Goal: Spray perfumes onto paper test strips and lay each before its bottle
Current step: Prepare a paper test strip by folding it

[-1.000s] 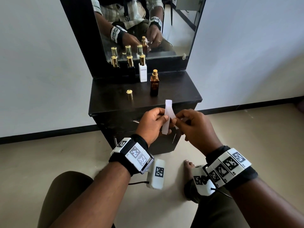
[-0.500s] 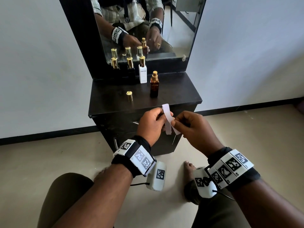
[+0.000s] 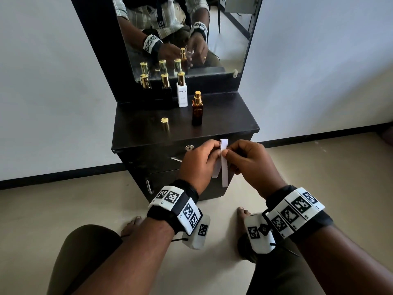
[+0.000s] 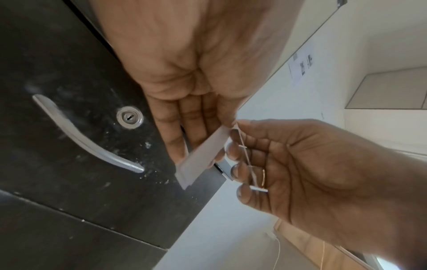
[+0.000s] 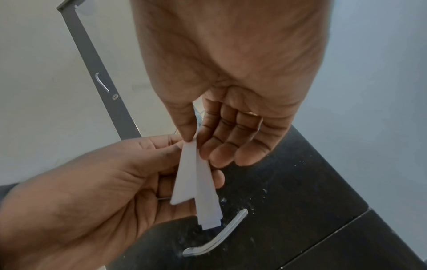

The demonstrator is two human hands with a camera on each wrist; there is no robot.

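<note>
Both hands meet in front of the dresser's drawer, holding a small bunch of white paper test strips (image 3: 224,167). My left hand (image 3: 215,153) pinches the bunch near its top. My right hand (image 3: 227,153) pinches one strip between thumb and forefinger. In the right wrist view the strips (image 5: 196,180) fan apart at their lower ends. The left wrist view shows one strip (image 4: 203,155) flat and another edge-on. An uncapped amber bottle (image 3: 197,112) stands forward on the dresser top, with a white bottle (image 3: 182,95) and two dark gold-capped bottles (image 3: 165,86) behind it.
A loose gold cap (image 3: 165,123) stands on the black dresser top (image 3: 229,122), left of the amber bottle. A mirror (image 3: 187,35) rises behind the bottles. Below the top are a drawer lock (image 3: 188,147) and metal handle (image 4: 85,138). My bare feet rest on the floor.
Both hands have dropped a little and come closer to me with the strips. The strips now hang in front of the drawer, and their lower ends have spread apart.
</note>
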